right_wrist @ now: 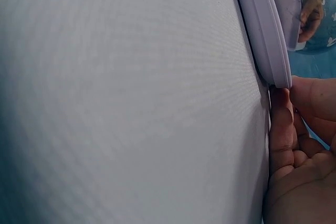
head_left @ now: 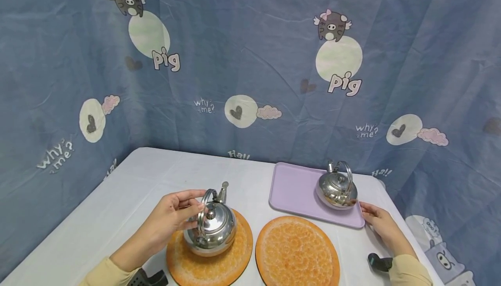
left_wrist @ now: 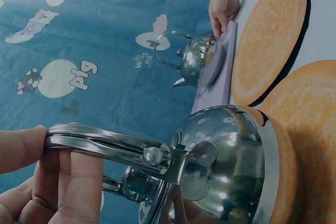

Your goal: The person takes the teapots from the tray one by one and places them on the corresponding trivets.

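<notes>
My left hand [head_left: 176,214] holds a shiny steel teapot [head_left: 219,238] by its arched handle [left_wrist: 100,142], thumb and fingers on either side of the metal. That teapot is over the left round orange mat [head_left: 244,255], its spout pointing toward the back. At the right, my right hand [head_left: 383,227] pinches the near right corner of a lilac tray [head_left: 295,186]. The right wrist view has the thumb against the outer rim and a finger [right_wrist: 282,124] under it, close to the white cloth. A second steel teapot [head_left: 334,192] sits on the tray's right half.
Another round orange mat [head_left: 297,251] lies between the first mat and my right arm, in front of the tray. A white cloth [head_left: 145,177] covers the table. Behind it hangs a blue printed curtain [head_left: 250,59].
</notes>
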Tool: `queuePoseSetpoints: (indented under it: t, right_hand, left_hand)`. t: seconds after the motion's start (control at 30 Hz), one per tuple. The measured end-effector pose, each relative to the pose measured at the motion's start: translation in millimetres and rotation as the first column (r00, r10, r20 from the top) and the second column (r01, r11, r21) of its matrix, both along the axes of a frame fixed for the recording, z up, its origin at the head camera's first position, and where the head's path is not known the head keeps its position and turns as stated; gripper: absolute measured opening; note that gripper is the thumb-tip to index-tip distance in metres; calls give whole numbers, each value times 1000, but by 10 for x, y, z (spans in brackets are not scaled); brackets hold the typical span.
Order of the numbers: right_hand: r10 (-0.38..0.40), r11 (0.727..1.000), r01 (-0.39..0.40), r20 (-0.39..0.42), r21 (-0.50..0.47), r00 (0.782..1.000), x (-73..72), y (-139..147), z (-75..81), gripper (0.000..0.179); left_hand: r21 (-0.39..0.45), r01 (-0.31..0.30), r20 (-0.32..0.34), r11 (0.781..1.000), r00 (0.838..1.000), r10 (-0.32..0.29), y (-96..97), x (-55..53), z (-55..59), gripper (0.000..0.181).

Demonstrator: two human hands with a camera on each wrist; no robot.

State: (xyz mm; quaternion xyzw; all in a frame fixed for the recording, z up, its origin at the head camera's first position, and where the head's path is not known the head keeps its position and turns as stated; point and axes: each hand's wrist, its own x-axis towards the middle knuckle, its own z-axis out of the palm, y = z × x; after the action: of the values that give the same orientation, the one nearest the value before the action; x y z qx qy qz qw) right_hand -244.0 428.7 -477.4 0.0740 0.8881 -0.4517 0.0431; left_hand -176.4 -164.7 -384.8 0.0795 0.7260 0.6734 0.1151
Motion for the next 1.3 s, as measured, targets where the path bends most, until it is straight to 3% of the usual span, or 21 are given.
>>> queuePoseSetpoints:
  t: [0.47, 0.7, 0.83, 1.03, 1.17, 1.3]
  right_hand:
    - [3, 1000, -3, 3, 9, 1000, -1, -1, -7, 54]
    - [1, 1000, -1, 9, 5, 1000, -2, -13, -2, 54]
    - [3, 1000, -3, 9, 14, 1000, -1, -19, 2, 54]
    - [4, 1000, -5, 15, 17, 1000, -1, -29, 10, 54]
    - [-1, 1000, 1, 10, 22, 1000, 1, -22, 19, 55]
    - [0, 1000, 0, -2, 10, 1000, 11, -22, 17, 55]
  left_hand:
    - [-33, 45, -8, 998, 999, -45, -42, -1, 31, 61]
    - [-103, 35, -41, 994, 998, -39, -74, 4, 125, 58]
    - [-188, -6, -150, 982, 988, -23, -96, 4, 260, 53]
    - [-313, -97, -316, 945, 949, -8, -55, -25, 539, 47]
    - [-350, -114, -379, 930, 925, -29, 59, -68, 733, 44]
    - [-366, -95, -405, 926, 912, -67, 245, -131, 891, 42]
